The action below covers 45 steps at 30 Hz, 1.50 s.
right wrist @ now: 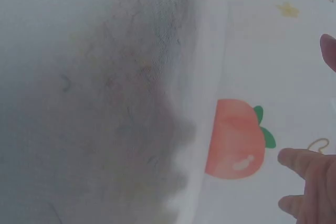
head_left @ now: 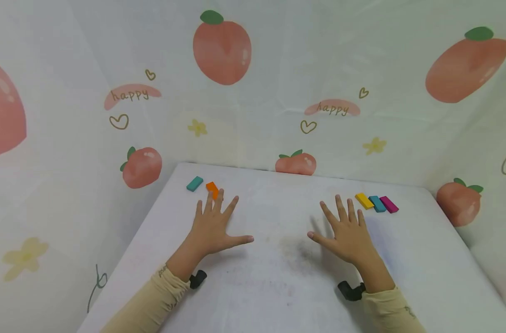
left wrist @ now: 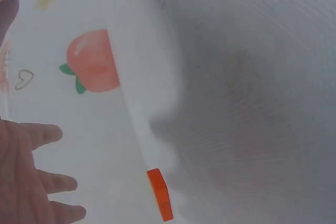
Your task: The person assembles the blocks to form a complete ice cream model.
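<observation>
My left hand hovers over the left half of the white table with its fingers spread and nothing held. Just beyond its fingertips lies an orange block, partly covered by the fingers in the head view; the left wrist view shows that orange block too. Left of it is a teal block. On the right side my right hand is likewise spread and holds nothing. Past its fingers, a yellow block, a blue block and a magenta block lie close together in a row.
The white table has grey smudges near its middle. A white cloth backdrop printed with peaches, hearts and flowers rises at the back and both sides. Black wrist cameras sit under the left wrist and the right wrist.
</observation>
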### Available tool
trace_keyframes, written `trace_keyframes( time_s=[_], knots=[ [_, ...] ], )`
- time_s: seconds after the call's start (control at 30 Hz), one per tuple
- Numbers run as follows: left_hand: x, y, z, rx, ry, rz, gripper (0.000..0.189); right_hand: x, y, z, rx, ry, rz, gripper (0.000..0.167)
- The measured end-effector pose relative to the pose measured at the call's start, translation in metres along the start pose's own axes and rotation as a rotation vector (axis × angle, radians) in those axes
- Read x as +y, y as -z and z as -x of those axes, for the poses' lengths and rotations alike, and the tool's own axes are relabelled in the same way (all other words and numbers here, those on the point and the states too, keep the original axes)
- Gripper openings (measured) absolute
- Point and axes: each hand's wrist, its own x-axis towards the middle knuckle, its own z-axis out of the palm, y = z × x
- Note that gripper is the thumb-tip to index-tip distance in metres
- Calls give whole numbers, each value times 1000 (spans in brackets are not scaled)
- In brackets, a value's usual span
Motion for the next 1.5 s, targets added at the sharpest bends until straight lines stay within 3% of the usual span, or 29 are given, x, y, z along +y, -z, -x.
trace_keyframes(
  time_s=[0.1,0.27,0.37,0.6,0.9,1.17,1.37,1.5],
  knots=[
    [-2,-1,-1,36,-30,7,107,0,0,1,17,14,-3,95],
    [-6,-5,-2,127,-89,31,74,3,-1,0,61,65,3,66],
    [-8,-8,-1,152,-92,60,65,5,-3,-2,83,78,-24,54],
    [-15,-14,-6,179,-73,121,60,15,-7,-6,189,99,-64,43],
    [-26,-14,-25,225,-52,199,57,33,-10,-17,296,97,-82,35],
    [-42,-14,-40,255,-2,249,53,49,-2,-30,319,67,-91,32],
    [-51,-17,-55,242,2,245,49,66,3,-42,337,32,-123,30],
    [-54,-17,-63,225,36,255,49,78,6,-51,317,-6,-140,30]
  ],
)
